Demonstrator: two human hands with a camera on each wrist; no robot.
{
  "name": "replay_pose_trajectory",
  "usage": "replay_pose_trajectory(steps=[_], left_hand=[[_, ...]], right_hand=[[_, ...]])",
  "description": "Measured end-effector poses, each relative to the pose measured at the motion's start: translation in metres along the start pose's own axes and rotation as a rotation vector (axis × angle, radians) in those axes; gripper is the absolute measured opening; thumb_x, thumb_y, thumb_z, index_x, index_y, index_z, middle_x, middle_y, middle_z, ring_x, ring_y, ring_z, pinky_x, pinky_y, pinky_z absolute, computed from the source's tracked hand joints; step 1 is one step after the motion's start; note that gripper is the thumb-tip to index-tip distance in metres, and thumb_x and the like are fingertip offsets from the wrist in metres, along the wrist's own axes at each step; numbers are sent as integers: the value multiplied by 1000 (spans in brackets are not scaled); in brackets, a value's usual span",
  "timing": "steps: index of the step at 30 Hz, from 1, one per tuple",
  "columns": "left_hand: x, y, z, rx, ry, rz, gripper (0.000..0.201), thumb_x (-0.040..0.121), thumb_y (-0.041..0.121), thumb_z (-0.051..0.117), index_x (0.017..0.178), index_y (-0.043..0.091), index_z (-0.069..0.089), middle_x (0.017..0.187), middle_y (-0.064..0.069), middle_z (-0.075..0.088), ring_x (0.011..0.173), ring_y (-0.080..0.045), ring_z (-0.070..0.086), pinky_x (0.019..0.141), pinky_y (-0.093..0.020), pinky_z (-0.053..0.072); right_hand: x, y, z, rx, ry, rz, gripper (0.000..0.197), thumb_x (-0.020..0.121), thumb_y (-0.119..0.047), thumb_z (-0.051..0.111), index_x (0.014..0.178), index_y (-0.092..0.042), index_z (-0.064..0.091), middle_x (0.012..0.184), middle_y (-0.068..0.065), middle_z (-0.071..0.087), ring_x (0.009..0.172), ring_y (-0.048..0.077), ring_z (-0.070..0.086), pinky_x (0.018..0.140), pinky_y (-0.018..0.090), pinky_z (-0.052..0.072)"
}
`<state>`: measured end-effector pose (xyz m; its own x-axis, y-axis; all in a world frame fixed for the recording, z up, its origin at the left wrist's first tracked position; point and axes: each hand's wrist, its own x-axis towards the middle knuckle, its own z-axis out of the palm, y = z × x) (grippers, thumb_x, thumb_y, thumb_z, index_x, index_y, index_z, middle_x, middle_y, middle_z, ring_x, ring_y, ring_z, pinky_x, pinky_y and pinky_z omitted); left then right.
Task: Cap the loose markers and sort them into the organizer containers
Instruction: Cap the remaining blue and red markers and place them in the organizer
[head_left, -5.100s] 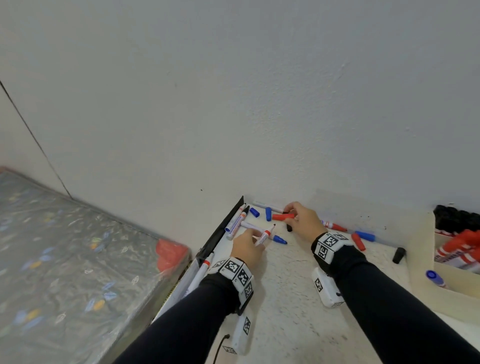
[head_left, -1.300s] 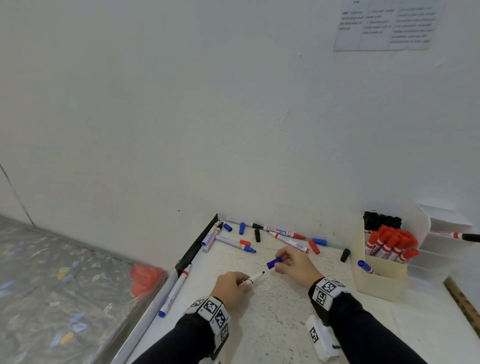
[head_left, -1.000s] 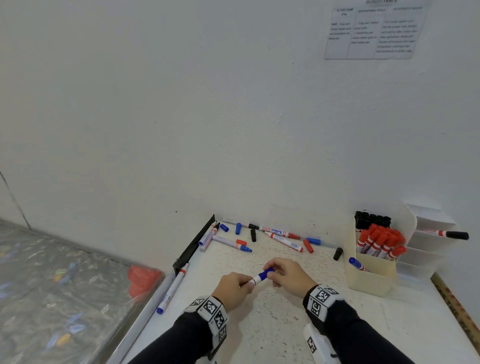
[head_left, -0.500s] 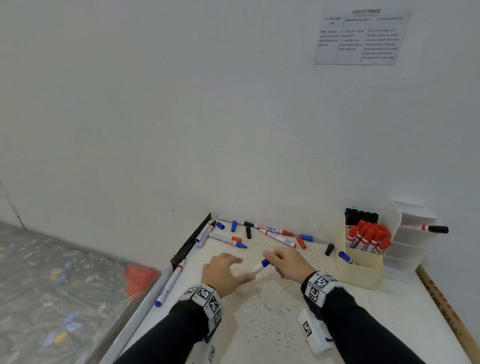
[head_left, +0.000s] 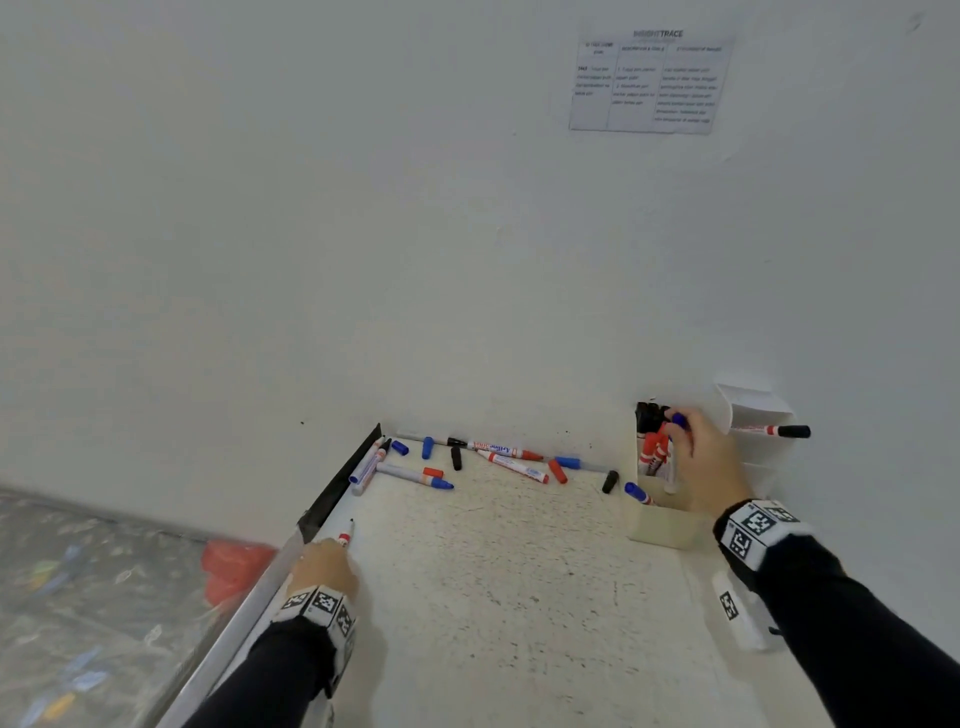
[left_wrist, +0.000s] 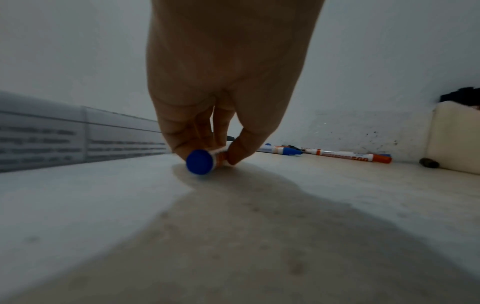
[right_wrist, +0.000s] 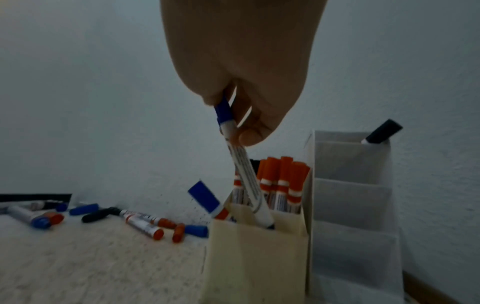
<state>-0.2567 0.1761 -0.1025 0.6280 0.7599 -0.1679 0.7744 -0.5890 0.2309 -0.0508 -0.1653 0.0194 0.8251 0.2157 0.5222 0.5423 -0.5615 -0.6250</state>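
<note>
My right hand (right_wrist: 241, 67) pinches a blue-capped marker (right_wrist: 244, 166) just below its cap, thumb and fingers curled round the barrel; the marker hangs nearly upright, cap end up, with its lower end inside the front compartment of the cream organizer (right_wrist: 257, 265). That compartment also holds a second blue marker (head_left: 638, 492), leaning out to the left. The compartment behind it holds red-capped markers (right_wrist: 283, 185) standing upright; black caps (head_left: 649, 415) show in the rearmost one. A white tiered organizer (right_wrist: 350, 197) stands just beside the cream one on its right, with one black-capped marker (head_left: 774, 430) lying across its top tier. My left hand (head_left: 323, 566) rests low at the left edge of the tabletop (head_left: 493, 597), fingertips pinching an uncapped marker (head_left: 345, 537) whose blue butt end (left_wrist: 200, 162) faces the wrist camera; the marker lies on or just above the surface, which of the two I cannot tell. The surface is off-white and speckled, set into a corner against a plain white wall (head_left: 363, 234). Loose markers and caps (head_left: 467, 462) in red, blue and black lie scattered along the back edge by the wall. A printed sheet (head_left: 647, 83) is fixed high on the wall. A dark strip (head_left: 343, 478) runs along the table's left edge, and a patterned covered surface (head_left: 93, 597) lies beyond it.
</note>
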Motion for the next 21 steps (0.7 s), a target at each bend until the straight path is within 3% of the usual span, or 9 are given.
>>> replay_pose_trajectory(steps=[4,6,8,12,15,16,19,21], left_hand=[[-8,27,1,-116,-61,70,34,94,18,41,126,7,42,129,-12,44,122,-26,46,103,-32,37],[-9,42,2,-159,-92,102,34,93,16,44,126,8,43,129,-11,44,120,-25,47,101,-31,39],[-12,55,2,-195,-122,126,35,92,16,48,126,10,44,126,-10,48,116,-21,50,96,-27,41],[-13,71,6,-332,-194,151,39,90,14,53,128,10,46,126,-10,51,109,-21,55,86,-27,49],[-13,77,7,-449,-217,171,41,91,13,53,131,13,46,127,-9,53,93,-17,58,65,-21,55],[-12,79,6,-470,-218,174,42,91,13,53,133,13,46,128,-8,54,91,-14,57,65,-18,53],[-11,80,5,-516,-216,149,42,90,12,54,132,11,48,128,-9,56,106,-19,59,89,-27,50],[-10,79,6,-536,-214,118,41,90,11,53,131,10,50,128,-9,57,108,-21,59,92,-29,50]], right_hand=[[-15,23,17,-214,-303,8,24,94,-12,48,116,-7,54,102,10,62,87,21,55,69,23,39],[-19,31,29,-339,-486,51,33,91,-15,51,124,-11,49,119,11,58,103,23,55,84,25,41],[-21,35,37,-440,-575,69,40,89,-20,54,128,-16,45,126,7,50,110,21,52,94,26,38],[-17,36,43,-467,-489,64,30,91,-14,53,120,-16,52,123,6,50,108,22,51,90,24,37],[-14,37,40,-338,-282,91,22,91,-9,49,112,-7,53,112,9,52,98,26,53,86,32,41],[-15,38,37,-273,-205,107,19,91,-9,48,110,-6,52,108,9,51,95,26,53,84,34,44],[-20,44,29,-264,-188,153,8,90,-9,47,98,-9,49,95,9,54,85,25,53,76,38,48],[-22,46,26,-317,-255,183,3,88,-11,48,90,-12,45,89,10,56,79,25,53,74,41,49]])
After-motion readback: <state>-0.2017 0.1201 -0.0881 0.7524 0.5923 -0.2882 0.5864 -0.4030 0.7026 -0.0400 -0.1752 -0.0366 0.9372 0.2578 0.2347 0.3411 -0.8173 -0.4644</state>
